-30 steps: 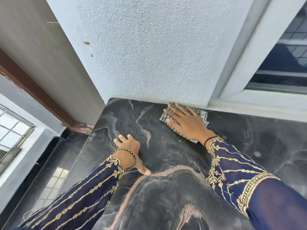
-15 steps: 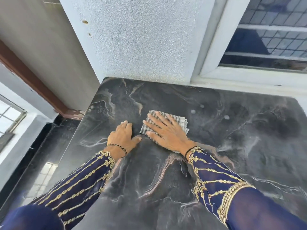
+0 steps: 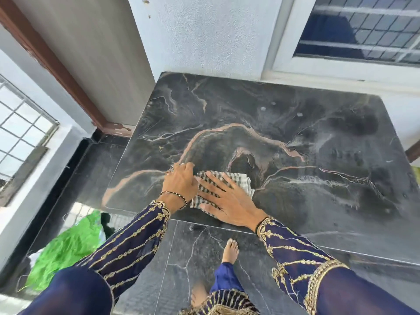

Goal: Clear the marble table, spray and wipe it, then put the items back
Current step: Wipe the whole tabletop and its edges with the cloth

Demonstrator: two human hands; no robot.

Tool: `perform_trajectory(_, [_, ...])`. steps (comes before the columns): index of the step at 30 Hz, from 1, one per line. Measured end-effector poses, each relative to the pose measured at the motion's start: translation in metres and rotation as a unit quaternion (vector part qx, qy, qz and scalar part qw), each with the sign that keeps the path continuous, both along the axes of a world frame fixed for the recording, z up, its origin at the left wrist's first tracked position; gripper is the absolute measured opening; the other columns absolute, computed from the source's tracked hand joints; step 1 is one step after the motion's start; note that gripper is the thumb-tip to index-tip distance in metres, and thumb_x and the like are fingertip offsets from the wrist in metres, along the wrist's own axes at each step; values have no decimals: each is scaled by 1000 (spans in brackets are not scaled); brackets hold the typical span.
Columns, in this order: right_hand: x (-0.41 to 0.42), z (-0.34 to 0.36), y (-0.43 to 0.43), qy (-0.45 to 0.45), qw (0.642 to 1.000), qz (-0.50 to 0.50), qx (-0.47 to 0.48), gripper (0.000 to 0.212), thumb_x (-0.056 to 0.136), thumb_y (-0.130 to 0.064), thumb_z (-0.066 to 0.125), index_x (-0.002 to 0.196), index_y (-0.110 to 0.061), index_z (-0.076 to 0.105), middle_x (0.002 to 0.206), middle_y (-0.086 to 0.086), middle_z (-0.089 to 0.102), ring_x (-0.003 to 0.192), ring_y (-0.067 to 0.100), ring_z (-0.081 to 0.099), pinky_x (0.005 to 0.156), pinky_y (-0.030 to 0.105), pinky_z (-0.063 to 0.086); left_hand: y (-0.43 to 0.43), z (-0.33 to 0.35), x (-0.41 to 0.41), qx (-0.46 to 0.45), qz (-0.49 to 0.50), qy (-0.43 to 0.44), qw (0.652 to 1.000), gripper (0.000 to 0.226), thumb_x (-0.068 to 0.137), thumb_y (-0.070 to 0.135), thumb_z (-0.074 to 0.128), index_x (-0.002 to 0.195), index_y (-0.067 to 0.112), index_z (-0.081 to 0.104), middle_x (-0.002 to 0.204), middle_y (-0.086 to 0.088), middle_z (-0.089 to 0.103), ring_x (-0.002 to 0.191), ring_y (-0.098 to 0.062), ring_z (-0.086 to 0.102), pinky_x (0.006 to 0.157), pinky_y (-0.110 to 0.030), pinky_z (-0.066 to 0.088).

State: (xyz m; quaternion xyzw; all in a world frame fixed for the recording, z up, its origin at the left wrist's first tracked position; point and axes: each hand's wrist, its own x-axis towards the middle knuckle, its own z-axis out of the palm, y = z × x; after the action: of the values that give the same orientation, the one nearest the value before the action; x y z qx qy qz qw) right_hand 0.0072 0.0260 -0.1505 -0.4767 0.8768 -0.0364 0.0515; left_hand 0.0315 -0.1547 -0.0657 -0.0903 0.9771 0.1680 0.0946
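The dark marble table [image 3: 318, 137] with pink and white veins fills the middle of the view, bare apart from a few pale wet spots near its back. A checked grey-and-white cloth [image 3: 236, 179] lies near the table's front edge. My right hand [image 3: 227, 201] presses flat on the cloth with fingers spread. My left hand [image 3: 181, 181] rests on the marble right beside it, fingers curled and touching the cloth's left edge.
A white textured wall [image 3: 204, 35] and a window [image 3: 363, 30] stand behind the table. A brown door frame [image 3: 56, 64] is at the left. A green bag [image 3: 68, 246] lies on the dark tiled floor [image 3: 193, 258] at the lower left, near my bare feet.
My right hand has dragged the cloth from the back wall toward the table's front edge. My left hand moved back with it and closed in against the cloth.
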Motion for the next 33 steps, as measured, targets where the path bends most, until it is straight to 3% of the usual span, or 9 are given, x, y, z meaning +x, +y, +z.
perform_trajectory(8, [36,6,41,-6,1000,6,8,55,107,-56,17,160,-40,17,170,-10,9,157,17,-2,125,50,11,16,4,2,20,-21,-19,999,37,92,19,47,127,7,48,125,-13,59,119,-31,51,97,-45,44])
perform_trajectory(13, [16,7,53,-24,999,21,7,53,108,-56,21,159,-44,15,170,-13,5,157,14,-3,124,50,9,23,-6,-10,21,-38,-20,999,39,91,27,49,127,11,50,125,-7,56,122,-26,48,99,-43,43])
perform_trajectory(19, [-58,10,51,-31,999,-30,4,51,107,-56,20,157,-44,22,169,-15,11,157,13,-1,124,49,12,32,-20,-47,87,11,-8,996,37,89,27,53,122,12,54,123,-6,58,124,-26,48,102,-42,41])
perform_trajectory(25, [-161,6,48,-28,998,-54,-8,53,106,-60,15,157,-48,16,168,-18,5,156,8,-7,126,46,3,45,-24,-117,99,10,7,995,38,91,32,51,125,15,48,127,-5,57,120,-26,50,99,-41,42])
perform_trajectory(29, [-239,7,40,-24,998,-57,-17,58,103,-63,6,158,-47,14,169,-18,3,156,8,-6,126,46,1,46,-26,-180,56,-13,4,998,71,80,60,59,133,17,39,133,-2,51,125,-23,46,103,-36,39])
perform_trajectory(31, [-273,6,35,-13,998,-63,-21,57,104,-62,11,158,-46,16,168,-18,5,156,8,-5,126,45,1,48,-26,-211,9,-15,-35,999,104,69,71,62,144,10,24,148,-8,36,139,-25,32,113,-37,30])
perform_trajectory(33, [-301,6,29,-10,998,-63,-22,55,105,-59,15,158,-46,16,169,-18,5,156,8,-4,126,45,2,51,-21,-239,-29,-2,-91,995,132,59,74,68,150,3,2,159,-14,13,148,-30,10,119,-46,19])
